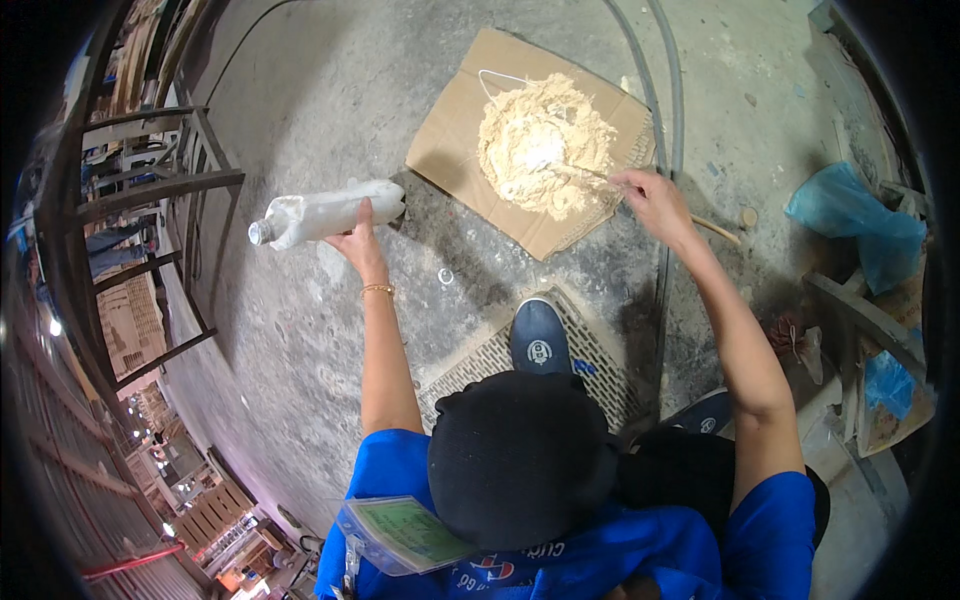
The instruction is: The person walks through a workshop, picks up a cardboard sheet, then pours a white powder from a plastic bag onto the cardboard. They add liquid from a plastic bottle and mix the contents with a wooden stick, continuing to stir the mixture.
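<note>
A white plastic bottle [325, 213] lies on its side in my left hand [361, 244], its cap pointing left. My left thumb presses over the bottle, and the other fingers are mostly hidden behind it. My right hand [652, 204] is closed around a thin wooden stick [718, 231], which shows on both sides of the fist. The stick's far end reaches into a heap of pale sawdust [565, 125]. In the middle of the heap is a patch of white stuff [538, 150], perhaps powder or glue. Under the heap lies a flat piece of brown cardboard [462, 110].
Dark cables [672, 90] run along the floor past the cardboard's right edge. Blue plastic bags [862, 222] and wooden pieces [868, 325] stand at right. A dark metal frame [165, 188] rises at left. My shoe [540, 336] rests on a slotted plate [470, 365].
</note>
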{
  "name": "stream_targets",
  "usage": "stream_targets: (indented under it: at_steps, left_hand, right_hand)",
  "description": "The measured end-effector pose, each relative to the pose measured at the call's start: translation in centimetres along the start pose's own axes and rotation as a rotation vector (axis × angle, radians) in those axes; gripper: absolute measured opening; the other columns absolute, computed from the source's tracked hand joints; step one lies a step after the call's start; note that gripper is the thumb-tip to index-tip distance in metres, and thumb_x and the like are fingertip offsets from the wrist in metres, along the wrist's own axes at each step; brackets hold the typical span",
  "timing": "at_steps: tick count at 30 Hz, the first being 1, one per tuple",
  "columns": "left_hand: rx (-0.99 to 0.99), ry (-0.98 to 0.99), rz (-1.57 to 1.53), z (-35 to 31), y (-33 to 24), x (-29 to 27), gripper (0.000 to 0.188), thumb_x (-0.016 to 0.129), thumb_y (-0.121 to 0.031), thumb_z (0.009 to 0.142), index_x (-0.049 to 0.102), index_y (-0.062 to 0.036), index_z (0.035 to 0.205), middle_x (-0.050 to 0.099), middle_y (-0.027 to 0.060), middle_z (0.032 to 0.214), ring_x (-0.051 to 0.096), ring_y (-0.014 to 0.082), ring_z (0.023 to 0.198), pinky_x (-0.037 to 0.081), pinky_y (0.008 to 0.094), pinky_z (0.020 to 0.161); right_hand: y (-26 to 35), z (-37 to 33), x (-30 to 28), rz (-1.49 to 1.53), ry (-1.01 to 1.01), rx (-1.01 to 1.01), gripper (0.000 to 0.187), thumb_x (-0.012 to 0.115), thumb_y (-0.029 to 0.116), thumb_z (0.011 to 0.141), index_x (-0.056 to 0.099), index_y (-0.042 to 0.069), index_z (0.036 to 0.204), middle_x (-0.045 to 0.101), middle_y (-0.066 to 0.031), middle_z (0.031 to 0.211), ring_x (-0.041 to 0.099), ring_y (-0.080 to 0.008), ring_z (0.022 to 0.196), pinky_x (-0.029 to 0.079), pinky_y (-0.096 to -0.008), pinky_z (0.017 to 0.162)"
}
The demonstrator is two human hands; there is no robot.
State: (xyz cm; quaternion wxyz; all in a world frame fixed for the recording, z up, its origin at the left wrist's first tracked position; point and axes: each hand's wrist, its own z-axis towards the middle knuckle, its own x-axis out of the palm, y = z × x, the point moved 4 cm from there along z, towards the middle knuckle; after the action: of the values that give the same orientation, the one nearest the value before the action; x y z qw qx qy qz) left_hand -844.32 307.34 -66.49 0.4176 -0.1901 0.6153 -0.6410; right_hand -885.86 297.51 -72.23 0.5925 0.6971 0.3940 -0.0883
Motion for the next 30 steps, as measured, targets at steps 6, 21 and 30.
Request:
stream_targets:
  at_steps: [6, 21, 30]
  left_hand:
    - [-0.080, -0.011, -0.017, 0.2, -0.5, 0.1, 0.092, 0.077, -0.019, 0.073, 0.013, -0.0037, 0.138, 0.029, 0.0185, 0.137, 0.036, 0.0291, 0.125, 0.034, 0.0426, 0.105]
    - [-0.126, -0.078, -0.106, -1.7, 0.2, 1.1, 0.093, 0.077, -0.020, 0.074, 0.010, -0.0031, 0.137, 0.029, 0.0189, 0.133, 0.037, 0.0270, 0.122, 0.035, 0.0399, 0.105]
    - [-0.737, 0.055, -0.350, -10.9, 4.7, 5.7, 0.062, 0.062, -0.023, 0.086, 0.028, -0.0039, 0.134, 0.050, 0.0099, 0.117, 0.050, 0.0202, 0.104, 0.042, 0.0369, 0.087]
  right_hand:
    - [0.4, -0.1, 0.1, -0.009, 0.020, 0.016, 0.023, 0.052, 0.014, 0.087, 0.065, 0.016, 0.105, 0.065, -0.0104, 0.097, 0.062, -0.0261, 0.088, 0.047, -0.0360, 0.076]
    - [0.6, -0.1, -1.6, 0.057, 0.016, 0.022, 0.020, 0.055, 0.017, 0.085, 0.067, 0.016, 0.101, 0.063, -0.0074, 0.075, 0.057, -0.0194, 0.065, 0.045, -0.0324, 0.063]
    - [4.3, -0.2, 1.9, 0.051, 0.242, -0.039, 0.019, 0.056, 0.018, 0.086, 0.068, 0.016, 0.101, 0.066, -0.0068, 0.080, 0.060, -0.0187, 0.070, 0.046, -0.0313, 0.065]
